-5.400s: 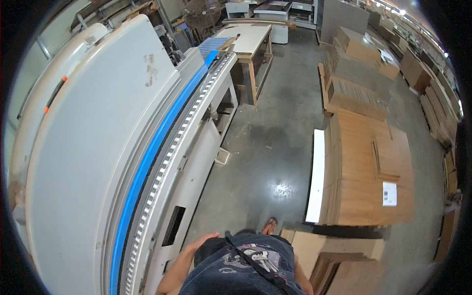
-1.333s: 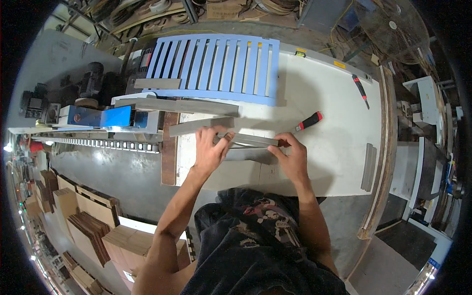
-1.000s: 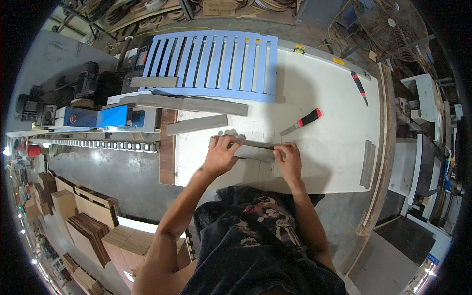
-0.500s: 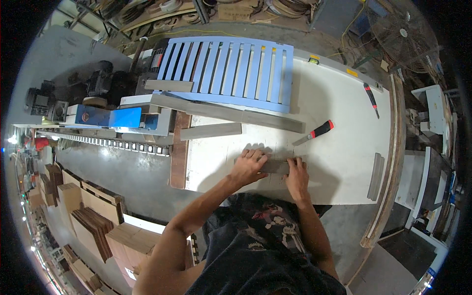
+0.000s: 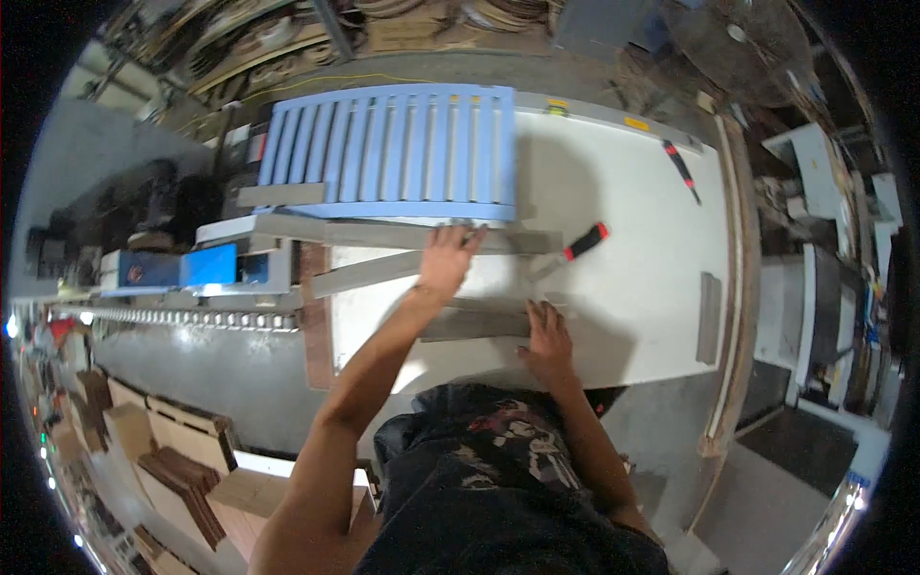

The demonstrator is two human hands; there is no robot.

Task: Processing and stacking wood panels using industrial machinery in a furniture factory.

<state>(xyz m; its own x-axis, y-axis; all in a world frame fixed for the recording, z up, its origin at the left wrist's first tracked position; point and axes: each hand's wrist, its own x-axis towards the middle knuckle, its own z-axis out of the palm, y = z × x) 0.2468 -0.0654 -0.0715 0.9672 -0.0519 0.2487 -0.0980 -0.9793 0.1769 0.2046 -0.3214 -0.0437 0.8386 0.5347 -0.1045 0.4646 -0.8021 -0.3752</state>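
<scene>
My left hand (image 5: 447, 263) reaches forward with its fingers stretched over the long grey strips (image 5: 374, 236), which lie end to end near the slatted panel. Slight blur hides how firmly its fingertips touch them. My right hand (image 5: 549, 343) spans the right end of a short grey board (image 5: 474, 324) near the table's front edge, fingers on the far side and thumb on the near side. Between the two rows lies another grey strip (image 5: 369, 273), slanted. A red-and-black handled scraper (image 5: 586, 241) rests right of my left hand, its blade beside the strips.
A light blue slatted panel (image 5: 388, 208) lies at the back of the white table (image 5: 632, 287). A level (image 5: 594, 117) runs along the far edge. A red-and-black screwdriver (image 5: 681, 172) and grey strips (image 5: 708, 316) lie at the right. Machinery with a blue plate (image 5: 209, 265) stands left.
My left hand has left the short board and moved forward to the long strips. My right hand stays at the board's right end. The whole view has shifted, moving the scene leftward.
</scene>
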